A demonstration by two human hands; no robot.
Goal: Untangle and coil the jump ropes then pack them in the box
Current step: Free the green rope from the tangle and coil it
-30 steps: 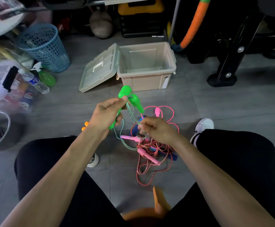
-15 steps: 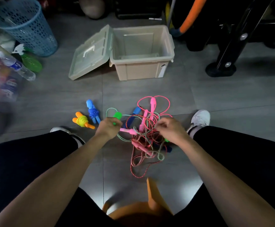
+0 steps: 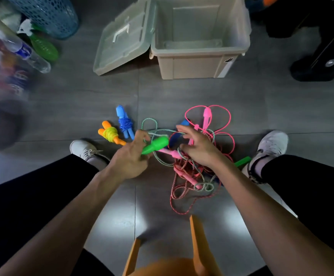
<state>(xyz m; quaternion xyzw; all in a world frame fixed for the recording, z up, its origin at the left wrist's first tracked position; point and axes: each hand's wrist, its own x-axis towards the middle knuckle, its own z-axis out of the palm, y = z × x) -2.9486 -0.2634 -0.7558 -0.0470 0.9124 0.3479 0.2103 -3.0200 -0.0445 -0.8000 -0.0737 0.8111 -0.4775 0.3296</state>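
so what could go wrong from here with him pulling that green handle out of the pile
1. The left hand grips the green handle while its cord still threads through the tangled ropes; pulling could tighten the knots.
2. The right hand has fingers spread among the loops and could snag.
3. The other green handle lies by the shoe and may catch.

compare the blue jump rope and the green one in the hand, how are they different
The blue jump rope is coiled tight around its paired handles; the green jump rope trails loose into the tangle. The blue one lies alone on the floor; the green one's handle is gripped by the left hand. Both have plastic handles, and neither is in the box.
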